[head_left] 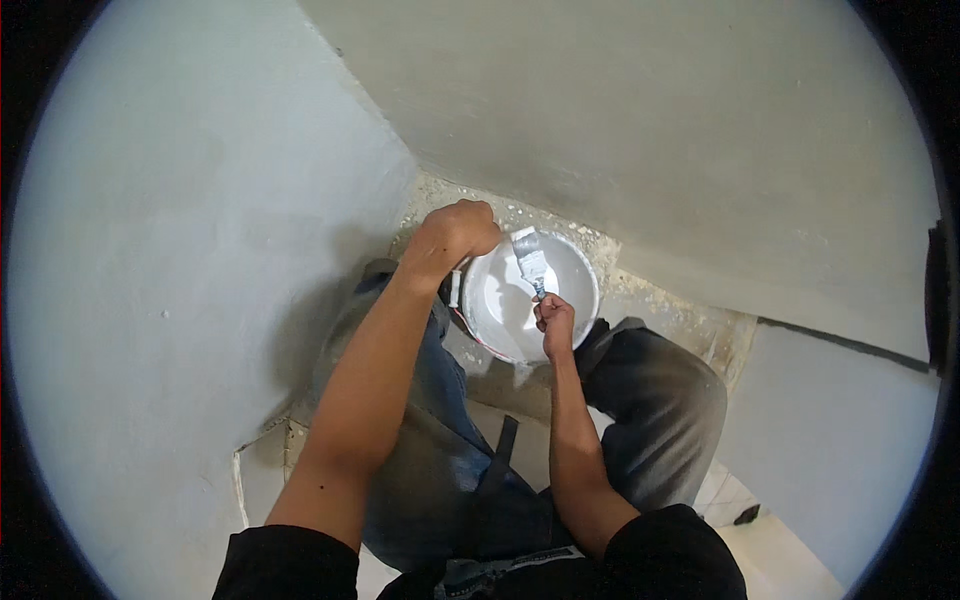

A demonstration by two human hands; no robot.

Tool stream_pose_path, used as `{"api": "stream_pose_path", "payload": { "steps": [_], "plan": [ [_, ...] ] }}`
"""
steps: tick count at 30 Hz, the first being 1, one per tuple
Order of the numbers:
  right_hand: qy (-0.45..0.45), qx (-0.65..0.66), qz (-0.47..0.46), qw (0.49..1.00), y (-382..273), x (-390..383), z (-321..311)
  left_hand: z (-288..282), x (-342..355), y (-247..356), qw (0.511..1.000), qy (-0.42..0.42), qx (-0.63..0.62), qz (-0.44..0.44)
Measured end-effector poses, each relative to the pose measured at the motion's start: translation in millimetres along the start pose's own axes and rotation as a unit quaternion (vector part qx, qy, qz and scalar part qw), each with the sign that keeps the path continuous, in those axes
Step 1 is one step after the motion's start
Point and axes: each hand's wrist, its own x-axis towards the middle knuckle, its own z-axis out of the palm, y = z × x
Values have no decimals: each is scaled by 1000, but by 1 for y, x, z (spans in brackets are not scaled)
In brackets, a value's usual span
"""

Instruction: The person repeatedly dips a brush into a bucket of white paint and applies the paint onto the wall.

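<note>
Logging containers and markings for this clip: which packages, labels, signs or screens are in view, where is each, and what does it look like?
Paint bucket: the only container, on the floor between the knees; round, white inside, thin red line at its lower rim; left hand on its rim, right hand holding a brush over it.
No label, sign or screen shows.

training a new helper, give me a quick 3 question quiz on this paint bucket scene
1. True or false: the right hand holds the paintbrush over the white paint bucket.
2. What does the left hand grip? A) the bucket's rim B) a roller C) a rag
3. What colour are the walls around the bucket?

Key: 1 true; 2 A; 3 grey.
</note>
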Motion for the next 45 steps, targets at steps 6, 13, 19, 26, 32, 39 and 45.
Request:
{"api": "stream_pose_path", "payload": {
  "steps": [6, 13, 19, 26, 32, 39, 45],
  "plan": [
    [-75, -112, -208, 969, -107, -11, 115, -39, -36, -3, 944, 287, -143, -79],
    [-49, -302, -465, 831, -178, 7, 248, -53, -50, -71, 837, 472, -261, -86],
    [5, -396, -520, 757, -173, 25, 281, -60, -51, -74, 840, 452, -283, -100],
    [25, -489, -481, 727, -137, 46, 267, -63, -49, -79, 854, 409, -306, -103],
    [39, -529, -461, 712, -201, -1, 285, -54, -44, -95, 866, 411, -273, -83],
    [40, -511, -490, 705, -244, -31, 297, -61, -56, -83, 833, 441, -325, -76],
    [68, -501, -486, 712, -190, 7, 287, -62, -53, -76, 837, 437, -325, -52]
  ]
}}
